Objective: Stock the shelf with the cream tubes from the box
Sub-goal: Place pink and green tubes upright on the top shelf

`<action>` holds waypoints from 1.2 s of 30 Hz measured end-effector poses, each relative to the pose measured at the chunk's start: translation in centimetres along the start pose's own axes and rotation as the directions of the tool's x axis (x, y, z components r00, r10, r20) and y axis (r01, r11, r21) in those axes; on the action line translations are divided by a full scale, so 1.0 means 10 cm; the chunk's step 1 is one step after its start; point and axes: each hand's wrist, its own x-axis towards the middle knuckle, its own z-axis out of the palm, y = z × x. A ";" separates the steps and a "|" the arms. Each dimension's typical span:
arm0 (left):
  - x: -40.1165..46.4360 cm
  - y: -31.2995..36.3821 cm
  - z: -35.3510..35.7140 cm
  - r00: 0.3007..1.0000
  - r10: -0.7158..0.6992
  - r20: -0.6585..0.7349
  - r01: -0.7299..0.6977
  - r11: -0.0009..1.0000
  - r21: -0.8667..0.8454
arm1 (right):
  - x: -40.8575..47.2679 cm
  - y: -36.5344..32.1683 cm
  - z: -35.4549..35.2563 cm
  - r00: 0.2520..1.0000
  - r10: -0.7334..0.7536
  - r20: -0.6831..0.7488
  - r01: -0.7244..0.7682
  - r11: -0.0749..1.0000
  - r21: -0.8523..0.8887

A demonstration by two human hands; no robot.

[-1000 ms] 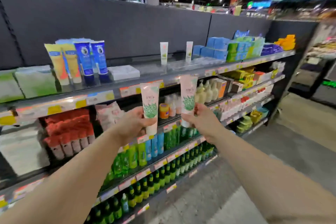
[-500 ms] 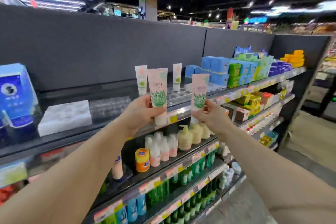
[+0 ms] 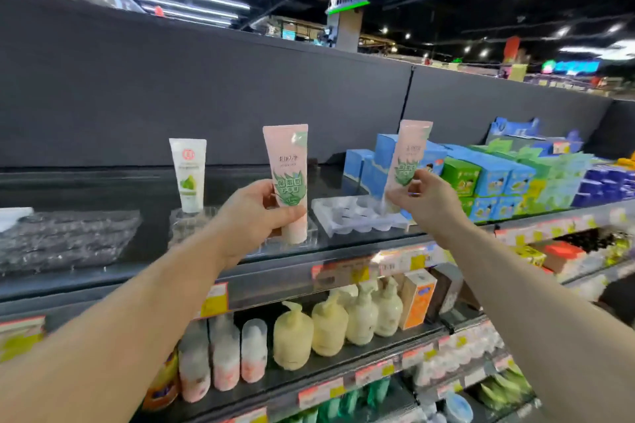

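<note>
Head view: left hand (image 3: pixel 252 216) grips a pink tube (image 3: pixel 287 178) upright above the top shelf (image 3: pixel 343 252). Right hand (image 3: pixel 424 197) pinches a second tube (image 3: pixel 409 154) over a clear tray (image 3: pixel 347 216). Green leaf labels carry Chinese writing, too blurred to read.

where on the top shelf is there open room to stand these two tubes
Open slots show in the clear tray under the right hand, and in the clear tray left of the white tube. Bare dark shelf runs behind both. Crowded: right of the blue boxes, where stacked cartons fill the shelf.
</note>
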 end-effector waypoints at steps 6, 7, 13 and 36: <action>0.26 -0.03 0.48 0.994 -0.029 -0.107 0.031 0.999 0.016 | 0.29 0.29 0.05 0.992 -0.096 0.078 0.109 0.977 -0.185; 0.28 -0.03 0.52 0.993 -0.033 -0.118 0.036 0.999 0.027 | 0.29 0.32 0.06 0.988 -0.122 0.092 0.138 0.969 -0.204; 0.37 0.02 0.66 0.983 -0.040 -0.180 0.055 0.995 0.080 | 0.27 0.36 0.10 0.977 -0.167 0.130 0.188 0.967 -0.171; 0.76 -0.03 1.31 0.987 0.044 -0.155 0.017 0.929 0.369 | 0.10 0.49 0.12 0.969 -0.141 0.202 0.167 0.979 -0.120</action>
